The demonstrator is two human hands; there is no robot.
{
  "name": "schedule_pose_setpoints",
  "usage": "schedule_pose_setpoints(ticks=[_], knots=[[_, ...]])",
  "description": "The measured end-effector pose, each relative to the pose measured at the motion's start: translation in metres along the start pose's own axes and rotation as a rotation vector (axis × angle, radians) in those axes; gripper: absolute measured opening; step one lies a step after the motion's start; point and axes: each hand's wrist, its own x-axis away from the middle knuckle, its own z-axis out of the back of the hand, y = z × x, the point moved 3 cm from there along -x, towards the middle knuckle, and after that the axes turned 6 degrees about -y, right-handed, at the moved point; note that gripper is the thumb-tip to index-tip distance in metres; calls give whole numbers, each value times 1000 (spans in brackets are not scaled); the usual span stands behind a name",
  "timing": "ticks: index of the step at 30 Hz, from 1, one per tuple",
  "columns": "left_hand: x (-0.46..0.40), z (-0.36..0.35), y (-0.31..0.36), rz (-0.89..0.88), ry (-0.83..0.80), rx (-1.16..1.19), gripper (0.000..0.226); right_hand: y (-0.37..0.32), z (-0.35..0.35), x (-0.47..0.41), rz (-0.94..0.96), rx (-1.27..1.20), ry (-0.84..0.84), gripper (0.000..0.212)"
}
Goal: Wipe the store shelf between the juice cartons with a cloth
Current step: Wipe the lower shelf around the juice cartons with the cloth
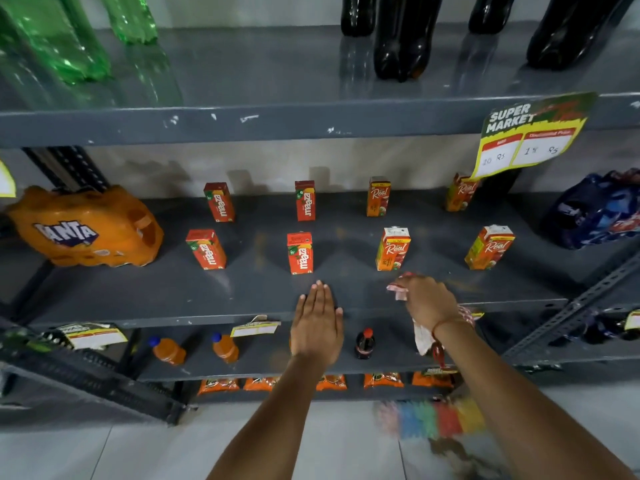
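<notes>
A grey metal shelf (242,292) carries two rows of small juice cartons: red Maaza cartons (300,252) on the left and orange Real cartons (393,249) on the right. My left hand (318,323) lies flat with fingers straight, resting on the shelf's front edge just below the front middle Maaza carton. My right hand (427,301) is closed around a red-and-white cloth (398,289), pressed on the shelf in front of the front Real carton. Part of the cloth hangs down below my wrist.
An orange Fanta pack (86,226) sits at the shelf's left and a blue pack (595,213) at its right. A price tag (530,133) hangs from the shelf above, which holds green and dark bottles. Small bottles (364,342) stand on the shelf below.
</notes>
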Motion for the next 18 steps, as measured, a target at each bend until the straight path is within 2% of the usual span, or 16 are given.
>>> schedule_pose_setpoints(ticks=[2, 4, 7, 13, 18], knots=[[-5, -2, 11, -26, 4, 10, 57, -12, -1, 2, 47, -49, 55, 52], [-12, -8, 23, -51, 14, 8, 56, -30, -16, 9, 172, -57, 105, 56], [-24, -16, 34, -72, 30, 31, 54, -39, -45, 12, 337, 18, 113, 55], [-30, -22, 44, 14, 131, 33, 52, -4, -36, 2, 336, 0, 157, 66], [-34, -22, 55, 70, 136, 30, 51, 26, -29, 1, 307, 1, 122, 65]])
